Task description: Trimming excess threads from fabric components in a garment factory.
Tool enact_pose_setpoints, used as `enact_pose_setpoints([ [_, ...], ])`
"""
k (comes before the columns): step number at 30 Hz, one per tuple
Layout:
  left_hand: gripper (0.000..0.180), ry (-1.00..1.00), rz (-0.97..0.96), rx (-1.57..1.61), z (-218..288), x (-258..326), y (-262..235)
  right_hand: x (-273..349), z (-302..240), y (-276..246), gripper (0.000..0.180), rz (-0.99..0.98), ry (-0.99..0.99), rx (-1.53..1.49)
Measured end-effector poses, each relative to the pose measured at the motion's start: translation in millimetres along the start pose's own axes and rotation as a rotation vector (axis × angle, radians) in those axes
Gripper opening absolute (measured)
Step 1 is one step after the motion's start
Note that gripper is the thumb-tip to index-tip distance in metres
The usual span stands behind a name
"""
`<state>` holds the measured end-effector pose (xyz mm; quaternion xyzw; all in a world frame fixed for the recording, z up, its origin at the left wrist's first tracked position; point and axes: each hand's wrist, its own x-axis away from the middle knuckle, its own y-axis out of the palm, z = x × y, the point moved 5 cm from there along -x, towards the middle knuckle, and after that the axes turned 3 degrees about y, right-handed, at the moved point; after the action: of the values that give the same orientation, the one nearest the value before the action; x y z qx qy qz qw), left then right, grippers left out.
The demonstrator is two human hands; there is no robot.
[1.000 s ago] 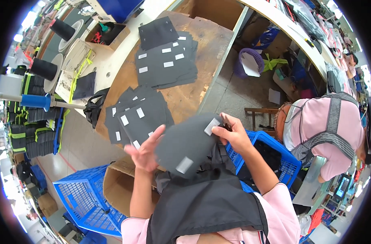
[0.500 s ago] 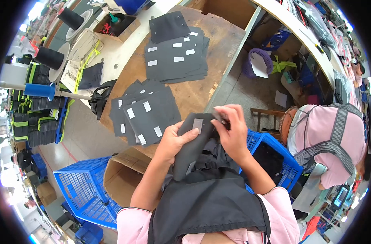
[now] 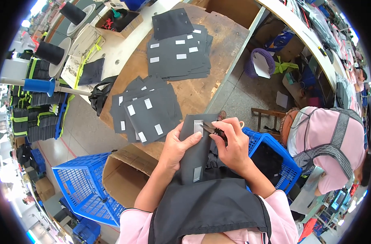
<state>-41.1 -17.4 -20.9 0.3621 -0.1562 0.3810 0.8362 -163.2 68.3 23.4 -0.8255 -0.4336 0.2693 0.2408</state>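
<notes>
Trimming a dark fabric panel at the near table edge.

My left hand (image 3: 178, 148) pins the fabric panel (image 3: 197, 150) flat over my lap, grip clamped on it so it stays taut; my right hand (image 3: 233, 143) has its grip closed on small snips (image 3: 213, 129) at the white label (image 3: 198, 125). Finished stacks (image 3: 147, 110) lie mid-table, clear.

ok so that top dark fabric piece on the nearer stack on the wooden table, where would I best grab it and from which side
Probably by its near corner, coming from your side of the wooden table. The top fabric piece lies flat and slightly fanned off the nearer stack, so that corner overhangs the pieces beneath and fingers could pinch it alone. Its middle lies flush, with white patches and no edge to catch.
</notes>
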Motion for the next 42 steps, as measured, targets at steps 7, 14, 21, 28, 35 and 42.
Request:
enact_pose_setpoints([
  [7,0.029,-0.064,-0.067,0.059,-8.8,1.5,1.7,6.0,17.8,18.9,0.026,-0.092,0.589,-1.03],
  [14,0.031,-0.068,-0.043,0.108,-8.6,2.2,-3.7,5.4,3.2,-12.6,0.031,-0.031,-0.005,-0.125],
  [21,0.035,-0.068,-0.081,0.065,-5.7,3.1,1.0,-2.1,-0.5,-11.8,0.034,0.019,-0.144,-0.055],
  [28,0.034,-0.034,-0.05,0.041,-3.9,3.5,-2.0,-2.0,-2.8,-10.4,0.031,0.012,-0.141,0.043],
  [35,0.03,-0.052,-0.049,0.007,-4.2,2.6,-3.7,-2.0,3.5,-7.8,0.029,0.016,-0.103,-0.066],
  [42,0.029,-0.093,-0.185,-0.1,0.4,-0.7,-5.8,-21.0,63.5,14.5,0.02,-0.678,0.408,-0.559],
])
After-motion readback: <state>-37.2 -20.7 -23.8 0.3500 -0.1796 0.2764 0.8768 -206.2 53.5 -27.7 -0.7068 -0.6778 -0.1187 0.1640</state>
